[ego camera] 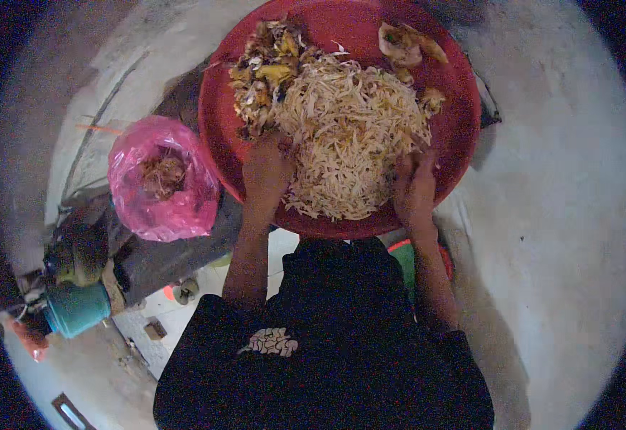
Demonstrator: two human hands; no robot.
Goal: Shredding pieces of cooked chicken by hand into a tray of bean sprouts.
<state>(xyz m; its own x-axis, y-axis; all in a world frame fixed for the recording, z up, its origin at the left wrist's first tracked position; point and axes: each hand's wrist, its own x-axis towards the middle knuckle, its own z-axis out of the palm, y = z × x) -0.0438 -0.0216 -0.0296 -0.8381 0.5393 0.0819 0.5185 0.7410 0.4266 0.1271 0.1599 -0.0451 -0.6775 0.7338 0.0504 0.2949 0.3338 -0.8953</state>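
A wide red plastic basin [340, 228] lies before me, with a large heap of pale shredded meat [350, 134], apparently chicken, in its middle. My left hand [266, 167] is against the heap's left edge, its fingers blurred and partly hidden. At the opposite edge, my right hand [416, 180] has its fingertips at the shreds; whether they grip any is unclear. A pile of darker scraps [262, 80], with yellowish bits among them, rests along the basin's left side. Larger unshredded meat pieces [401, 45] sit at its upper right.
Left of the basin stands an opened pink plastic bag [165, 217] with brown matter [162, 174] inside. A teal bucket [79, 309] is farther down left, near a small brown block [155, 329]. Below the basin's right side, a green container [404, 266] with a red rim is partly covered.
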